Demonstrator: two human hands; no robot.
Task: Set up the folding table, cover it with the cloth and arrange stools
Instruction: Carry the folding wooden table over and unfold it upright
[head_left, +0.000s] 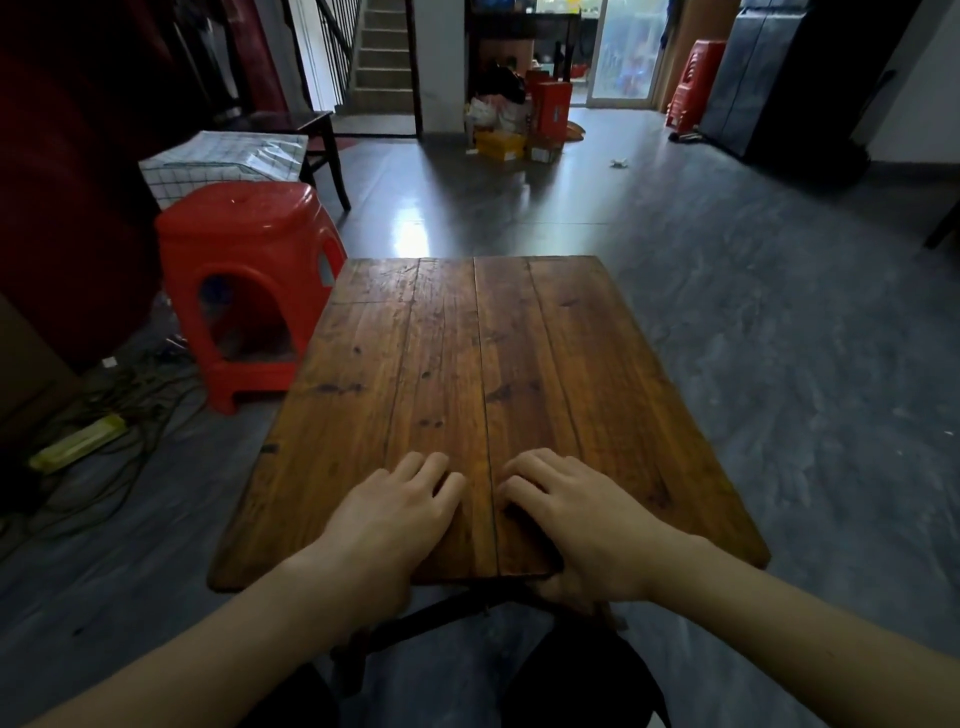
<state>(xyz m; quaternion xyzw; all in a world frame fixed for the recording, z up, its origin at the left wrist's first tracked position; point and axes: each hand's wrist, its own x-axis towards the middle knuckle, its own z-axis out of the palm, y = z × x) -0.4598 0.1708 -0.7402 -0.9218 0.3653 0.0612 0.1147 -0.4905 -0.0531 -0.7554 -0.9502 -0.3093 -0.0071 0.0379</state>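
Note:
The wooden folding table (467, 364) stands in front of me with its brown plank top level. My left hand (395, 514) and my right hand (576, 514) both grip its near edge, fingers on top and thumbs underneath. Dark folding legs (415, 623) show below that edge. A red plastic stool (244, 280) stands on the floor touching the table's far left corner. Behind the stool lies a folded white checked cloth (228, 161). A stack of red stools (696, 83) stands at the far right by the doorway.
A dark wooden bench (317, 135) is behind the cloth. Cables and a yellow power strip (78, 441) lie on the floor at left. Boxes and bags (519, 124) crowd the far wall. A dark cabinet (789, 88) stands at right. Grey floor stretches to the right.

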